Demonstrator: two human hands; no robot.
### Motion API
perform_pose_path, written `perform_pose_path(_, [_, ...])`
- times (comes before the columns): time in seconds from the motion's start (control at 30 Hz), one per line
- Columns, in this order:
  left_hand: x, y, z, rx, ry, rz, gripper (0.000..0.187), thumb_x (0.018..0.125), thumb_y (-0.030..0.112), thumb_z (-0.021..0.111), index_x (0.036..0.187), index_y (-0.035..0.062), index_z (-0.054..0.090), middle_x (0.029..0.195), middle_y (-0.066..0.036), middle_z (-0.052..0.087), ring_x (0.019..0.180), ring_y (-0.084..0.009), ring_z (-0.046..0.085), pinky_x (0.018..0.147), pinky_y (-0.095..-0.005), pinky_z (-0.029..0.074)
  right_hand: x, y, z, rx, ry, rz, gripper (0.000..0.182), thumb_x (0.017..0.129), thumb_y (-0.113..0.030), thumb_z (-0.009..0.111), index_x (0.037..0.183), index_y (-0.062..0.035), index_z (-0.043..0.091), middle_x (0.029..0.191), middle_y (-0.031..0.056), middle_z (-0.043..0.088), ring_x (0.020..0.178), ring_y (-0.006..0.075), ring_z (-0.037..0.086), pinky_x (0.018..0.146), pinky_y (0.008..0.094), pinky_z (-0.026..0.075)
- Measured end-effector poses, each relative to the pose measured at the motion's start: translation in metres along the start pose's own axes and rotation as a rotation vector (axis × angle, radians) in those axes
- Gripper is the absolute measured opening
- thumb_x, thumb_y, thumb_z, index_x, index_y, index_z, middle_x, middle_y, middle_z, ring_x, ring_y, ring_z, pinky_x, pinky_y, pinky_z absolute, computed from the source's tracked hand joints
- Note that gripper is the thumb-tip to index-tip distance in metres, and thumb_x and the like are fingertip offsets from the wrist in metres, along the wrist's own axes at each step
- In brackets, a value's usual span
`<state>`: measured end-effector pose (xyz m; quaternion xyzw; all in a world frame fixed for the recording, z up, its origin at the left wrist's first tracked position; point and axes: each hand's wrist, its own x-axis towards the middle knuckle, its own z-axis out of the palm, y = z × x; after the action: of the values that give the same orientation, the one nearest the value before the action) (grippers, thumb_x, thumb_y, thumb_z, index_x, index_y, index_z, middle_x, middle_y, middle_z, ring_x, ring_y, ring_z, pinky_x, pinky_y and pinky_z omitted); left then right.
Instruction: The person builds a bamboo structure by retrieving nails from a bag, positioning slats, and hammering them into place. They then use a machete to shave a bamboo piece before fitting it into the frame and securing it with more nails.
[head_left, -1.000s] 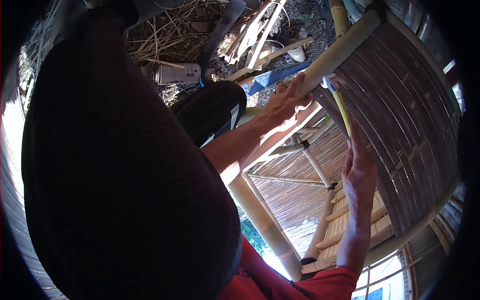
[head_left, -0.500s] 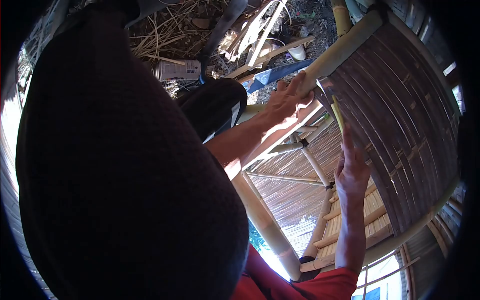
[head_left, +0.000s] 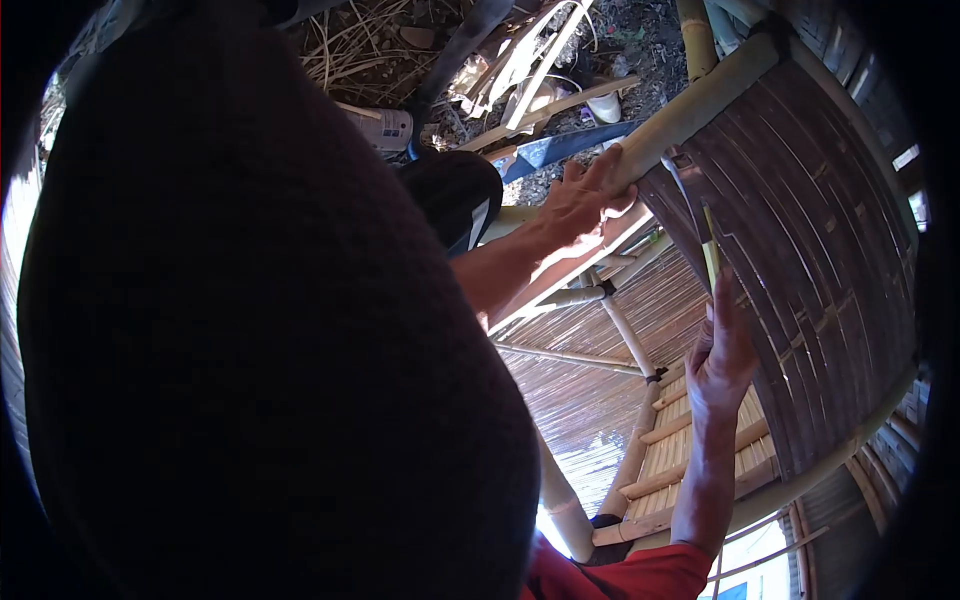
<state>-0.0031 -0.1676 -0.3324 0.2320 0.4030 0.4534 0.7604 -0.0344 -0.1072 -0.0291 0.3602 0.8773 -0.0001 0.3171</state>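
Observation:
My left hand (head_left: 585, 212) grips the end of a thick pale bamboo pole (head_left: 690, 105), fingers over one side and thumb on the other. This pole edges a curved panel of dark brown bamboo slats (head_left: 815, 240). In my right hand (head_left: 724, 350) is a slim yellow tool (head_left: 711, 262), held with the forefinger stretched along it. Its thin tip points up toward the slats near the panel's corner. I cannot make out what kind of tool it is. A pale, shiny loose strip (head_left: 676, 172) stands out by that corner, between my hands.
A large dark shape (head_left: 270, 330) hides the left side. On the littered ground lie a can (head_left: 385, 130), dry straw (head_left: 365, 40), wood strips (head_left: 560, 110) and a blue strip (head_left: 565, 148). Bamboo framing (head_left: 625, 330) and a slatted shelf (head_left: 695, 450) stand below the panel.
My right hand has shifted slightly right and down with the yellow tool, whose tip has moved from the panel's edge onto its slats. My left hand keeps its grip. The view has shifted a little.

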Motion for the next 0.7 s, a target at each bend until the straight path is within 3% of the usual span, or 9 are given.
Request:
perform_pose_path(0.07, [-0.013,0.036,-0.021,-0.183,-0.048,-0.248,0.085,0.091,0.066,0.065,0.161,0.0322,0.030,0.126,-0.022,0.042,0.109,-0.0402,0.059,0.087,-0.0459,0.058,-0.006,0.005,0.003,0.035,-0.026,-0.037,0.075,0.091,0.006,0.064,0.156,-0.0262,0.047,0.073,0.0038,0.048,0.053,0.0167,0.055,0.045,0.0427,0.042])
perform_pose_path(0.13, [0.002,-0.010,0.008,0.133,0.163,0.222,0.084,0.091,0.066,0.065,0.160,0.0327,0.030,0.125,-0.022,0.042,0.107,-0.0406,0.061,0.086,-0.0452,0.059,-0.008,0.012,0.011,-0.060,-0.105,-0.035,0.074,0.091,0.005,0.065,0.156,-0.0269,0.047,0.073,0.0032,0.048,0.052,0.0166,0.053,0.045,0.0428,0.042])
perform_pose_path(0.17, [-0.019,0.053,-0.030,-0.212,-0.006,-0.237,0.082,0.092,0.065,0.065,0.160,0.0339,0.030,0.126,-0.022,0.042,0.104,-0.0404,0.062,0.086,-0.0456,0.059,-0.010,0.015,0.014,-0.183,-0.156,0.010,0.074,0.091,0.005,0.065,0.156,-0.0271,0.047,0.073,0.0027,0.047,0.052,0.0162,0.052,0.044,0.0425,0.042])
perform_pose_path(0.3, [-0.014,0.046,-0.028,-0.098,-0.007,-0.238,0.081,0.093,0.061,0.066,0.161,0.0348,0.029,0.126,-0.022,0.042,0.101,-0.0380,0.063,0.084,-0.0397,0.060,0.006,0.005,0.011,-0.056,-0.056,-0.016,0.070,0.094,-0.003,0.067,0.156,-0.0282,0.045,0.071,0.0022,0.047,0.051,0.0167,0.053,0.044,0.0417,0.042])
perform_pose_path(0.33, [-0.023,0.069,-0.044,-0.300,-0.096,-0.369,0.089,0.088,0.039,0.078,0.162,0.0375,0.028,0.130,-0.019,0.043,0.120,-0.0358,0.056,0.094,-0.0428,0.054,0.003,0.002,0.008,0.085,0.050,-0.071,0.069,0.095,-0.007,0.067,0.157,-0.0288,0.045,0.071,0.0027,0.047,0.050,0.0173,0.055,0.044,0.0417,0.042])
perform_pose_path(0.47, [-0.015,0.023,-0.016,-0.050,0.015,-0.094,0.086,0.089,0.029,0.076,0.161,0.0345,0.030,0.125,-0.018,0.048,0.116,-0.0367,0.056,0.095,-0.0437,0.054,-0.010,0.019,0.016,-0.505,-0.370,-0.055,0.074,0.090,-0.002,0.069,0.157,-0.0256,0.046,0.071,0.0015,0.045,0.047,0.0168,0.048,0.042,0.0398,0.041])
perform_pose_path(0.6, [-0.010,0.027,-0.012,-0.019,0.051,-0.093,0.079,0.095,0.016,0.073,0.161,0.0196,0.032,0.135,-0.009,0.050,0.122,-0.0286,0.049,0.099,-0.0404,0.053,-0.027,0.003,0.015,-0.036,-0.056,-0.089,0.076,0.088,0.001,0.068,0.156,-0.0261,0.047,0.068,0.0008,0.042,0.047,0.0156,0.045,0.039,0.0381,0.038])
perform_pose_path(0.67, [0.005,-0.018,0.011,-0.716,0.078,-0.075,0.078,0.094,0.031,0.070,0.161,0.0338,0.032,0.128,-0.020,0.046,0.107,-0.0409,0.057,0.094,-0.0457,0.054,-0.027,-0.007,0.014,0.000,0.016,-0.089,0.072,0.089,-0.001,0.068,0.154,-0.0260,0.049,0.067,0.0007,0.040,0.047,0.0143,0.045,0.038,0.0366,0.036])
perform_pose_path(0.7, [0.003,-0.017,0.007,-0.477,0.099,0.005,0.075,0.096,0.034,0.068,0.161,0.0330,0.031,0.130,-0.020,0.047,0.109,-0.0400,0.056,0.096,-0.0449,0.052,-0.028,-0.007,0.015,-0.019,0.007,-0.087,0.071,0.089,-0.001,0.068,0.153,-0.0257,0.051,0.067,0.0006,0.040,0.047,0.0142,0.045,0.038,0.0365,0.036])
